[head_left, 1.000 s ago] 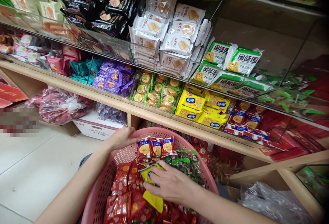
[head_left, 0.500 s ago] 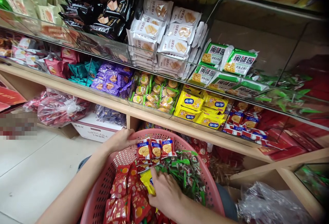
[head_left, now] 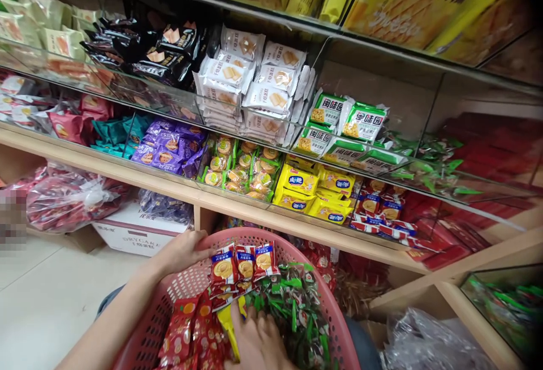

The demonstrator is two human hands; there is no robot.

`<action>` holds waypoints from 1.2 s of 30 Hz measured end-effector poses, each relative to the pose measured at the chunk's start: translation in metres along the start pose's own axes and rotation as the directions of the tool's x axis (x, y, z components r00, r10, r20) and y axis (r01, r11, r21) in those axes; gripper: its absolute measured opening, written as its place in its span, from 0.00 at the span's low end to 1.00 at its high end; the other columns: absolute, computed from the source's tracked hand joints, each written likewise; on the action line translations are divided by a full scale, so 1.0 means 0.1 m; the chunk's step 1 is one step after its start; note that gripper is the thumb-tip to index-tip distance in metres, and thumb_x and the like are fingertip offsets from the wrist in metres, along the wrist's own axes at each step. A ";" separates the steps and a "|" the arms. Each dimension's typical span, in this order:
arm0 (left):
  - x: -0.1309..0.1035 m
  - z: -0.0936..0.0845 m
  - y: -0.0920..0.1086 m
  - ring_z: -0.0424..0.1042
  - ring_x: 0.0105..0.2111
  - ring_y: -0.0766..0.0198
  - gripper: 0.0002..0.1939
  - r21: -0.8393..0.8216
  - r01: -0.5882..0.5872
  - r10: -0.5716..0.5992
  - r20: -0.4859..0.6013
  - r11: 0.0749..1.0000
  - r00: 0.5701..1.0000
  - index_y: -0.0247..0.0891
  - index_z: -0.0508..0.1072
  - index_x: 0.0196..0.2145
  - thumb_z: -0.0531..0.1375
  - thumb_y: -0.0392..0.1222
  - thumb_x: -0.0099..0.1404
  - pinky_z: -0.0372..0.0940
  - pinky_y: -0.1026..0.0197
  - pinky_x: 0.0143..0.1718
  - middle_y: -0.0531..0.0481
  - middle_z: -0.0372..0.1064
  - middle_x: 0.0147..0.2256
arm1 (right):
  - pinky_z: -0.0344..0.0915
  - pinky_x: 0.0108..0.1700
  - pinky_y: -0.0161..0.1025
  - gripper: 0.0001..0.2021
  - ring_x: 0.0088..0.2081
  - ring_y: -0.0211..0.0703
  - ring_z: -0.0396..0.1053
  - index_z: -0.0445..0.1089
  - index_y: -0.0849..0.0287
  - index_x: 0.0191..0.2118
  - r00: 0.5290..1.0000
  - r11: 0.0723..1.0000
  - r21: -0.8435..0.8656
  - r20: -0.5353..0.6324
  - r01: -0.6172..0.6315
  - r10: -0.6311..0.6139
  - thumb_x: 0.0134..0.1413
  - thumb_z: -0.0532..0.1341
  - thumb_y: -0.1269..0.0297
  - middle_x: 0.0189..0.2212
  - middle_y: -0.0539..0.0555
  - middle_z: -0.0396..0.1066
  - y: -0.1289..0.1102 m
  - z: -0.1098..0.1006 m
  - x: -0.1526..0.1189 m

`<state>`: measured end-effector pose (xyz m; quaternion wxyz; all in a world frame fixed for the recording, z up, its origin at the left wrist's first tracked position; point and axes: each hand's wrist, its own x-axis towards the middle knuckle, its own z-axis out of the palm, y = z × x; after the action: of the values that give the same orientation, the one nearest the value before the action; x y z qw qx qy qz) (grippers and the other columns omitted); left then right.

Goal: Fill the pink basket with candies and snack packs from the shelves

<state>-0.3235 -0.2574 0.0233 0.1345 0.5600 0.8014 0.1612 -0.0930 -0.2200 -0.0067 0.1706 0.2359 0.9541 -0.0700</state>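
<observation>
A pink plastic basket (head_left: 339, 308) full of small wrapped snacks stands before me. My left hand (head_left: 184, 254) is closed over its far left rim. Inside it, my right hand (head_left: 257, 336) reaches down, index finger stretched across a yellow packet (head_left: 228, 325) and the other fingers apart against clear-and-green wrapped snacks (head_left: 297, 296); its fingertips are partly hidden. Red-and-blue biscuit packets (head_left: 245, 262) lie stacked beyond that hand. Red packets (head_left: 180, 325) with orange prints fill the basket's left side.
Glass-fronted shelves cross the view, with white cake packets (head_left: 271, 78), green-and-white packets (head_left: 362, 121), yellow packets (head_left: 297, 180) and purple packets (head_left: 169, 143). Below are a wooden ledge (head_left: 237, 206), a white carton (head_left: 131, 234), a tied bag of red packets (head_left: 72, 194) and crumpled clear plastic (head_left: 428, 341).
The view has tilted up and shifted right, so more of the upper yellow bags shows. My right hand has moved lower over the green-wrapped snacks. My left hand keeps its hold on the rim.
</observation>
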 end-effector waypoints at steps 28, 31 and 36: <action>-0.01 0.01 -0.02 0.65 0.26 0.62 0.19 -0.044 0.034 -0.035 -0.012 0.998 0.999 0.38 0.66 0.26 0.50 0.58 0.57 0.53 0.64 0.26 0.50 0.66 0.24 | 0.52 0.47 0.46 0.22 0.45 0.49 0.57 0.56 0.62 0.55 0.565 0.965 -0.256 -0.805 -0.060 -0.179 0.56 0.52 0.60 0.45 0.59 0.63 1.76 -1.91 0.44; 0.00 -0.01 0.00 0.66 0.27 0.62 0.19 -0.047 0.032 -0.033 -0.005 0.998 0.999 0.38 0.66 0.26 0.50 0.58 0.57 0.54 0.64 0.27 0.50 0.67 0.25 | 0.53 0.45 0.45 0.18 0.43 0.49 0.57 0.61 0.61 0.50 0.568 0.967 -0.249 -0.804 -0.051 -0.177 0.54 0.54 0.60 0.41 0.58 0.63 1.76 -1.92 0.43; 0.01 -0.02 0.01 0.66 0.27 0.62 0.21 -0.027 0.031 -0.031 0.000 0.999 1.000 0.38 0.66 0.27 0.49 0.59 0.57 0.55 0.64 0.27 0.49 0.67 0.25 | 0.53 0.45 0.44 0.10 0.42 0.48 0.59 0.64 0.59 0.42 0.526 0.963 -0.268 -0.819 0.001 -0.229 0.54 0.55 0.64 0.39 0.56 0.64 1.74 -1.91 0.28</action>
<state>-0.3234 -0.2567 0.0251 0.1443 0.5454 0.8079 0.1700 -0.0897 -0.0137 0.1522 -0.2895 0.1545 0.9319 0.1547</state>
